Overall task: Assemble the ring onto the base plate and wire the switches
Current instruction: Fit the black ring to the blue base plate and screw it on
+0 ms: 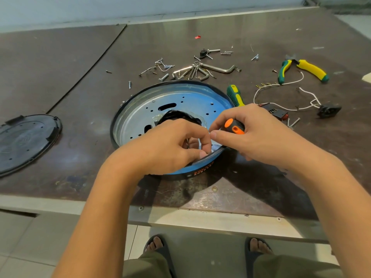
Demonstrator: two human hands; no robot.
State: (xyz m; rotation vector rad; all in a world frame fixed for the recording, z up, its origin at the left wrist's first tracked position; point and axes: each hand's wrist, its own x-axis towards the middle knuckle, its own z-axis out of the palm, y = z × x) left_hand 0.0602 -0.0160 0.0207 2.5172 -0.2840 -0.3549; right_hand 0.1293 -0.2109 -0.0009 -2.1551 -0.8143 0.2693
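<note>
**A:** What does each hand hold?

**B:** The right hand (pixel 255 135) is closed around the orange and black handle of a screwdriver (pixel 233 127). The tip is hidden behind the left hand (pixel 170 145). The left hand has curled fingers and pinches the ring (pixel 200 171) at the near edge of the base plate (pixel 170 97). I cannot tell if a screw is also between the fingertips.

**A:** And where does the ring sit?

**B:** Around the base plate, against its edge as far as I can see. The plate lies flat on the table (pixel 80 77).

**A:** The switches?

**B:** I judge they are not wired yet. The switches (pixel 277 113) lie with their white wires (pixel 301 109) to the right of the base plate, apart from it. Loose screws (pixel 164 67) are behind the plate, and a black cover (pixel 26 141) is well to its left.

**A:** What can go wrong from here?

**B:** The hands are very close together. If the tip slips from the screw head, it can hit the left thumb. If the left hand loosens, the ring can turn on the plate and the holes will not meet. A small screw can also fall through the big opening in the middle of the plate.
</note>
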